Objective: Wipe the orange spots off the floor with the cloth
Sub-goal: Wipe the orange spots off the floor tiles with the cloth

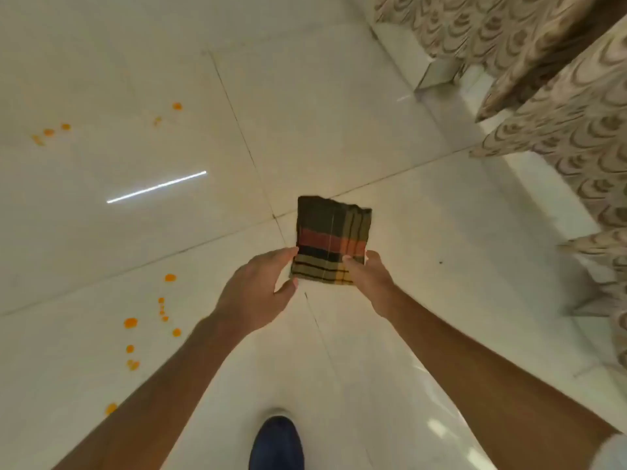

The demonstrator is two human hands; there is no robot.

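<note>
A folded plaid cloth (pixel 332 237), dark olive with red, orange and black stripes, is held in the air above the white tiled floor (pixel 390 137). My right hand (pixel 368 279) pinches its lower right corner, thumb on top. My left hand (pixel 258 293) touches the cloth's lower left edge with its fingertips, fingers relaxed. Orange spots lie on the floor: a near cluster (pixel 149 323) at lower left, one spot (pixel 111 408) by my left forearm, a far group (pixel 51 132) at left and another (pixel 176 106) further right.
Patterned beige curtains (pixel 559 106) hang along the right side above a white skirting ledge (pixel 437 72). My leg in dark blue (pixel 276 442) shows at the bottom. A bright light reflection (pixel 156 186) streaks the tile.
</note>
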